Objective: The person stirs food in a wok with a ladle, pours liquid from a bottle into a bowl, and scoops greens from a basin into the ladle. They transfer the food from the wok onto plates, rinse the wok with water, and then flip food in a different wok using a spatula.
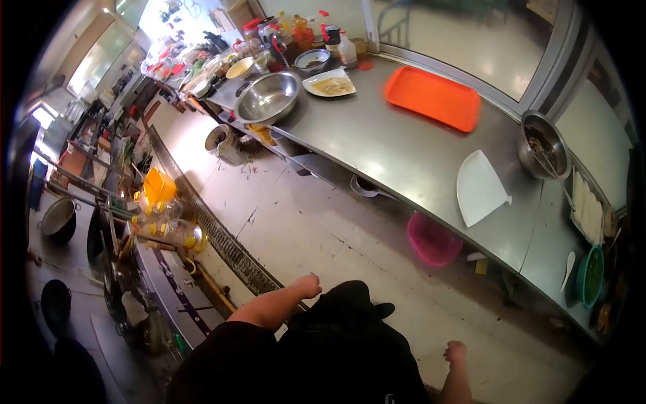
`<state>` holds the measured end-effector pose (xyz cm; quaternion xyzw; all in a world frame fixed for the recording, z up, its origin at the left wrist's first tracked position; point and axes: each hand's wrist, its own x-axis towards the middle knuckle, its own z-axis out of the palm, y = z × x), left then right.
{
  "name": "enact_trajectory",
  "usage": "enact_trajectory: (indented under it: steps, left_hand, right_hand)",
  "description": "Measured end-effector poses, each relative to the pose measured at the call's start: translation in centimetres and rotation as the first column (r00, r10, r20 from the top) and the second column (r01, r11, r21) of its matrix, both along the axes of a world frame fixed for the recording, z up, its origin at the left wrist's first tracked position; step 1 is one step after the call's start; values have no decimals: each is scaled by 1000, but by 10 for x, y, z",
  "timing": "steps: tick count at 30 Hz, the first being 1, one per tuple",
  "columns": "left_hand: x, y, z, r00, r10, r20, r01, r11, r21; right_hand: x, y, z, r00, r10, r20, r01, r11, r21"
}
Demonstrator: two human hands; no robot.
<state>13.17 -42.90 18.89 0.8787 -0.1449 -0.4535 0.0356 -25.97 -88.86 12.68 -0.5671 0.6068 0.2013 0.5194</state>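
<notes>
The pink basin point(434, 244) sat under the counter point(377, 138), near its edge. On top lay a white plate point(479, 188), then an orange tray point(433, 98) farther off. Below, the right hand point(455, 351) and left hand point(308, 286) hung free, fingers loosely curled, the left beside the drain point(232, 249).

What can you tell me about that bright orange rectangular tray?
The bright orange rectangular tray looks like smooth plastic, with rounded corners and a raised rim. It lies flat, open side up, on the grey metal counter, beside the window, between a white plate of pale food and a white fan-shaped plate. Only the counter visibly touches it.
</notes>
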Motion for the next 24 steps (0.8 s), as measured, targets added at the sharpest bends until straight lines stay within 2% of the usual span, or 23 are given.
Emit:
enact_trajectory:
  steps: [3, 5, 7, 8, 9, 10, 11, 12, 13, 15, 16, 17, 19, 20, 21, 22, 23, 24]
  left_hand:
    - [-12, 17, 10, 999, 43, 13, -43, 999, -19]
    - [-15, 26, 10, 1000, 20, 8, -20, 999, -37]
    - [-8, 28, 1, 996, 77, 42, -73, 994, -78]
    - [-7, 28, 1, 997, 53, 52, -48, 994, -100]
    - [-2, 30, 0, 998, 1, 63, 7, 992, -126]
    - [2, 41, -21, 987, -95, 127, 116, 978, -173]
    - [12, 35, -16, 991, -134, -4, 134, 988, -78]
    - [12, 40, -22, 989, -103, 104, 125, 966, -226]
    - [22, 51, -49, 993, -72, 89, 92, 966, -244]
    - [41, 68, -64, 998, -58, 5, 56, 930, -363]
    - [36, 49, -15, 979, -201, 24, 198, 923, -331]
    - [39, 52, -4, 952, -305, 12, 297, 917, -267]
    - [76, 84, -38, 797, -598, 81, 603, 782, -157]
    - [103, 98, -55, 772, -630, 83, 634, 756, -164]
    - [139, 104, -81, 466, -877, 114, 883, 453, -122]
    - [168, 111, -96, 80, -989, 127, 995, 71, -73]
    - [192, 111, -111, 51, -990, 133, 998, 54, 19]
    - [204, 94, -99, -55, -993, 104, 997, -48, 66]
  right_hand:
    - [47, -2, 45, 983, -130, 127, 140, 987, -76]
    - [53, 0, 26, 975, -82, 206, 94, 994, -46]
    - [75, 36, 40, 970, -91, 224, 109, 991, -71]
    - [66, 48, 22, 916, -78, 393, 65, 997, 46]
    - [42, 59, -35, 662, 709, 243, -509, 663, -549]
    - [44, 83, -45, 806, 524, 277, -447, 844, -296]
    - [83, 117, 28, 984, 156, 88, -158, 987, 16]
    - [76, 140, 12, 889, 447, 99, -422, 884, -203]
    - [69, 165, -4, 816, 578, 19, -541, 775, -325]
    - [76, 206, 11, 818, 575, -20, -570, 806, -158]
    - [75, 226, 21, 871, 491, -28, -489, 859, -152]
    - [74, 248, 37, 877, 477, -59, -480, 865, -145]
    - [68, 287, 56, 893, 440, -94, -450, 883, -137]
    - [68, 310, 60, 903, 423, -68, -429, 894, -131]
    - [73, 321, 52, 912, 409, -29, -410, 903, -128]
    - [69, 337, 61, 910, 412, -46, -414, 908, -65]
    - [62, 348, 59, 924, 380, -44, -383, 921, -67]
    - [54, 359, 54, 958, 288, -13, -288, 955, -70]
